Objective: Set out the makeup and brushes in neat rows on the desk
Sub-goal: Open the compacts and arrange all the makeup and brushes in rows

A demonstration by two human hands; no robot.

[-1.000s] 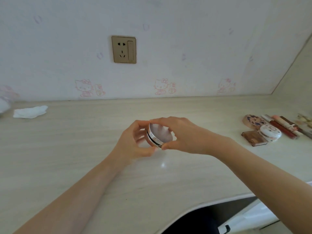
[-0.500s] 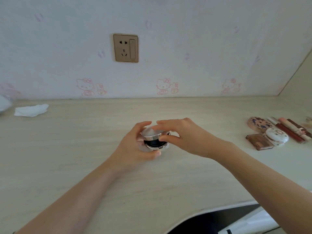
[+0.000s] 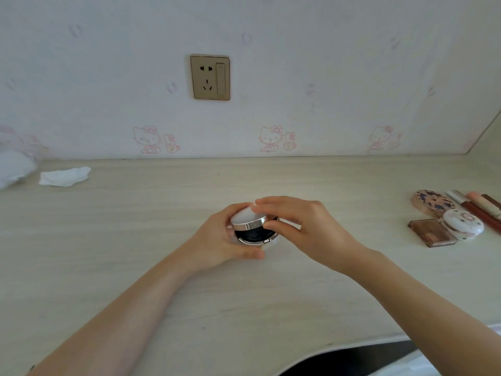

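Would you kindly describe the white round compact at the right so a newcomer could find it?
Follow the desk to its right end, where makeup lies clustered. The white round compact sits nearest you there, touching the brown square palette. Unlike the patterned compact behind it, its domed lid is white with small decorations.

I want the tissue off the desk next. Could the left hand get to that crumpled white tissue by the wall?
Probably not yet: the desk between is bare, but the left hand is gripping the compact and the tissue lies far off.
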